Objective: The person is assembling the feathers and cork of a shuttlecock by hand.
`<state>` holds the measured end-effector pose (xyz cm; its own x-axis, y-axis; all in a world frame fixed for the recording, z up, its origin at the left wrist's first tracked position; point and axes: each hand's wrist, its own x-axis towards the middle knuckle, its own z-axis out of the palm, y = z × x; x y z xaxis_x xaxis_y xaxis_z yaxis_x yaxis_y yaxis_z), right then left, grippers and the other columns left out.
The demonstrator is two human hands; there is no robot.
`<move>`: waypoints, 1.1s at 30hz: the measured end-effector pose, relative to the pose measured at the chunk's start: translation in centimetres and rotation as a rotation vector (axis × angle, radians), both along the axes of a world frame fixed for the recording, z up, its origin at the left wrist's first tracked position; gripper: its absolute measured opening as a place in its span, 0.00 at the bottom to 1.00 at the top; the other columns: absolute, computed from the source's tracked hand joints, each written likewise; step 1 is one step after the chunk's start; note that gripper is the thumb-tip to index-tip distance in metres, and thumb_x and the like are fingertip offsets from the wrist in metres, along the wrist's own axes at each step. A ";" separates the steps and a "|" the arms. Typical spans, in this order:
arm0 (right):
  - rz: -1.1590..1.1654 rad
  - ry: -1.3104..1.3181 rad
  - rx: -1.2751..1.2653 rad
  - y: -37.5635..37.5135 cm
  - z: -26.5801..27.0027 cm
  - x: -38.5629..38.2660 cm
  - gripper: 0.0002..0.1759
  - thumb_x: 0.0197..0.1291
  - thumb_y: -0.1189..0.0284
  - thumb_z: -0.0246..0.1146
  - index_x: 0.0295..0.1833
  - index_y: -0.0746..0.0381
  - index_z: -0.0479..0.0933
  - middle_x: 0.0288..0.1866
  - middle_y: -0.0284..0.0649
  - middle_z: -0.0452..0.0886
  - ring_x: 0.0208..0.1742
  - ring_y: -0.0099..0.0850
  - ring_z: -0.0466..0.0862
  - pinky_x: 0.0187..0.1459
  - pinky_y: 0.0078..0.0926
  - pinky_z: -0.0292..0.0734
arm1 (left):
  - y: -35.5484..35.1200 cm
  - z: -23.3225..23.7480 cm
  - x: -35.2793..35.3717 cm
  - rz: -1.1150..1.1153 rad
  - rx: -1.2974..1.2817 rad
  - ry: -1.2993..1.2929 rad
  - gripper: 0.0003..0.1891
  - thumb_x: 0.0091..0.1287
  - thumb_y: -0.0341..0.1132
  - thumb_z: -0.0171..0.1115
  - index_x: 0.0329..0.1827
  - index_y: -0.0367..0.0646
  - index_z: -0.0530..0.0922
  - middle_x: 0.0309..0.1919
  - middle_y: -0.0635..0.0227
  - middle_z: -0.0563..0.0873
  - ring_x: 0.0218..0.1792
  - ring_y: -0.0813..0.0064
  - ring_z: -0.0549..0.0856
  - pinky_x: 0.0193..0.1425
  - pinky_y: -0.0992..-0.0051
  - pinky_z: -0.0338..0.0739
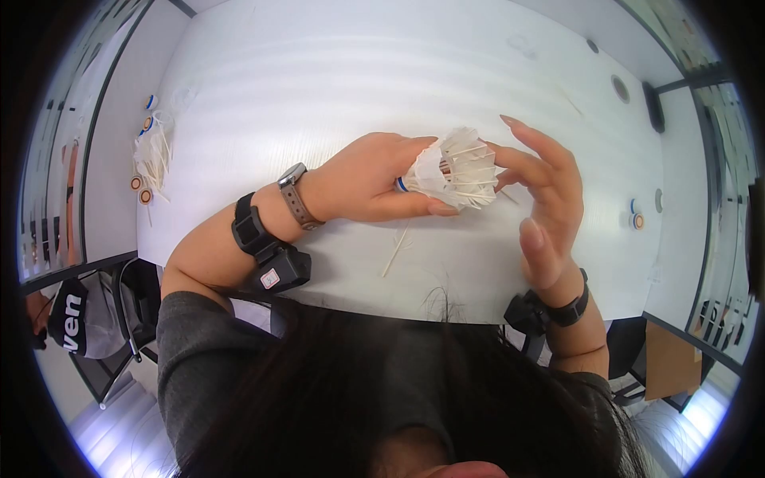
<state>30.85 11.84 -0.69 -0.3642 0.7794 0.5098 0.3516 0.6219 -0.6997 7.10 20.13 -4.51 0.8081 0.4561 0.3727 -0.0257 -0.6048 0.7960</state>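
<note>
A white feather shuttlecock [465, 177] with a blue band at its base is in my left hand [370, 177], thumb and fingers wrapped round its lower end. Its feather skirt points to the right, and the quills show inside the opening. My right hand [550, 187] is beside the skirt with its fingers apart; the middle fingertips reach the edge of the feathers. On the white table [319, 72] below my left hand lies a loose feather [394, 253]. Another thin quill lies partly behind my right fingers.
At the left edge is a heap of shuttlecock pieces and feathers [153, 155], with several round cork bases around it. A cork base [637, 221] with a blue band sits at the right side. White partitions stand on both sides. A bag [100, 315] is at lower left.
</note>
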 end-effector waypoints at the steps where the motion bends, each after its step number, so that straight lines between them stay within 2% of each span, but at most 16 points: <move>1: 0.004 0.000 0.007 0.0 0.0 0.0 0.40 0.58 0.61 0.64 0.71 0.72 0.63 0.70 0.59 0.72 0.63 0.43 0.80 0.45 0.28 0.81 | 0.0 0.0 0.0 -0.003 -0.007 0.017 0.23 0.66 0.52 0.66 0.53 0.44 0.78 0.36 0.59 0.88 0.34 0.53 0.86 0.37 0.64 0.78; 5: 0.016 0.057 0.013 -0.1 0.0 -0.4 0.42 0.51 0.64 0.67 0.70 0.73 0.64 0.67 0.60 0.75 0.58 0.44 0.84 0.45 0.28 0.80 | 0.0 0.2 -0.1 -0.009 -0.004 0.057 0.23 0.66 0.53 0.65 0.55 0.45 0.78 0.37 0.59 0.88 0.34 0.53 0.86 0.38 0.64 0.79; 10: 0.048 0.053 0.048 -0.1 0.0 -0.4 0.45 0.44 0.66 0.69 0.69 0.73 0.64 0.66 0.61 0.76 0.58 0.44 0.84 0.45 0.27 0.80 | -0.1 0.2 0.0 -0.018 -0.040 0.068 0.23 0.65 0.51 0.67 0.55 0.45 0.78 0.37 0.59 0.88 0.34 0.53 0.86 0.39 0.65 0.79; 14: -0.043 0.061 0.076 0.1 -0.1 -0.5 0.39 0.55 0.65 0.65 0.69 0.74 0.64 0.64 0.59 0.78 0.58 0.43 0.85 0.44 0.27 0.80 | -0.2 0.7 -0.1 -0.016 -0.113 0.086 0.22 0.65 0.48 0.69 0.56 0.45 0.78 0.41 0.59 0.88 0.39 0.53 0.86 0.43 0.65 0.80; 16: -0.123 0.148 0.025 0.1 0.3 -1.1 0.28 0.65 0.70 0.59 0.68 0.73 0.66 0.61 0.54 0.81 0.57 0.41 0.85 0.45 0.27 0.80 | -0.3 0.7 -0.2 0.035 -0.136 0.039 0.21 0.64 0.45 0.69 0.55 0.43 0.78 0.43 0.60 0.87 0.41 0.55 0.86 0.47 0.66 0.80; 19: -0.306 0.135 -0.122 0.0 0.4 -1.6 0.22 0.64 0.76 0.57 0.64 0.68 0.72 0.58 0.49 0.84 0.57 0.37 0.85 0.48 0.28 0.79 | -0.3 0.6 -0.4 0.149 -0.131 -0.058 0.19 0.64 0.41 0.71 0.52 0.40 0.79 0.45 0.62 0.87 0.44 0.61 0.86 0.51 0.69 0.79; 20: -0.360 0.054 -0.126 0.1 0.9 -1.9 0.17 0.57 0.83 0.57 0.52 0.64 0.80 0.52 0.45 0.87 0.56 0.39 0.86 0.51 0.31 0.80 | -0.3 0.8 -0.7 0.184 -0.131 -0.087 0.18 0.64 0.40 0.71 0.52 0.39 0.79 0.46 0.63 0.87 0.44 0.63 0.85 0.52 0.69 0.78; 21: -0.312 -0.043 -0.066 0.2 0.7 -1.7 0.16 0.54 0.84 0.58 0.48 0.63 0.82 0.50 0.44 0.87 0.56 0.40 0.86 0.51 0.33 0.80 | -0.2 0.9 -0.7 0.219 -0.131 -0.117 0.17 0.64 0.38 0.71 0.51 0.38 0.79 0.46 0.64 0.86 0.45 0.66 0.85 0.53 0.70 0.78; 22: -0.262 -0.141 -0.006 0.4 0.2 -1.2 0.15 0.51 0.84 0.59 0.44 0.63 0.83 0.49 0.43 0.88 0.55 0.42 0.86 0.52 0.34 0.80 | -0.1 0.9 -0.3 0.250 -0.126 -0.230 0.11 0.72 0.40 0.62 0.41 0.42 0.72 0.35 0.70 0.75 0.35 0.79 0.72 0.41 0.75 0.71; 23: -0.210 -0.237 0.056 0.5 -0.1 -1.0 0.14 0.48 0.85 0.59 0.39 0.62 0.85 0.47 0.42 0.88 0.55 0.43 0.86 0.52 0.35 0.80 | 0.0 0.9 -0.3 0.284 -0.124 -0.243 0.10 0.72 0.38 0.61 0.41 0.42 0.72 0.35 0.70 0.75 0.35 0.79 0.72 0.41 0.76 0.70; 24: -0.205 -0.213 0.016 0.4 -0.2 -1.5 0.12 0.43 0.85 0.60 0.32 0.61 0.85 0.43 0.42 0.88 0.55 0.47 0.85 0.53 0.38 0.80 | 0.1 0.8 -0.4 0.319 -0.123 -0.253 0.08 0.73 0.36 0.60 0.41 0.42 0.72 0.35 0.69 0.75 0.35 0.80 0.72 0.40 0.76 0.70; 25: -0.142 -0.247 -0.008 0.3 -0.2 -1.5 0.12 0.44 0.83 0.60 0.34 0.61 0.86 0.46 0.43 0.88 0.58 0.47 0.84 0.55 0.40 0.79 | 0.0 0.7 -0.6 0.354 -0.123 -0.262 0.07 0.73 0.34 0.60 0.42 0.41 0.72 0.35 0.69 0.75 0.35 0.80 0.72 0.40 0.77 0.70; 26: -0.103 -0.280 -0.019 0.2 -0.1 -1.7 0.13 0.44 0.83 0.61 0.35 0.61 0.86 0.48 0.44 0.88 0.60 0.47 0.83 0.56 0.41 0.79 | -0.1 0.6 -0.2 0.411 -0.095 -0.315 0.04 0.73 0.27 0.59 0.43 0.41 0.72 0.35 0.70 0.75 0.35 0.81 0.73 0.40 0.78 0.70; 29: -0.022 -0.381 -0.067 -0.1 -0.1 -1.9 0.14 0.46 0.79 0.62 0.39 0.61 0.88 0.56 0.47 0.85 0.68 0.48 0.77 0.66 0.47 0.72 | 0.1 0.6 0.0 0.428 -0.023 -0.318 0.06 0.71 0.22 0.60 0.43 0.41 0.72 0.35 0.70 0.76 0.35 0.82 0.74 0.41 0.78 0.71; 33: -0.013 -0.486 -0.090 -0.4 0.6 -2.2 0.14 0.51 0.72 0.67 0.45 0.60 0.87 0.61 0.48 0.82 0.73 0.50 0.71 0.73 0.54 0.61 | 0.0 0.7 0.3 0.456 -0.066 -0.311 0.06 0.70 0.24 0.63 0.41 0.41 0.73 0.33 0.73 0.76 0.32 0.84 0.74 0.38 0.79 0.70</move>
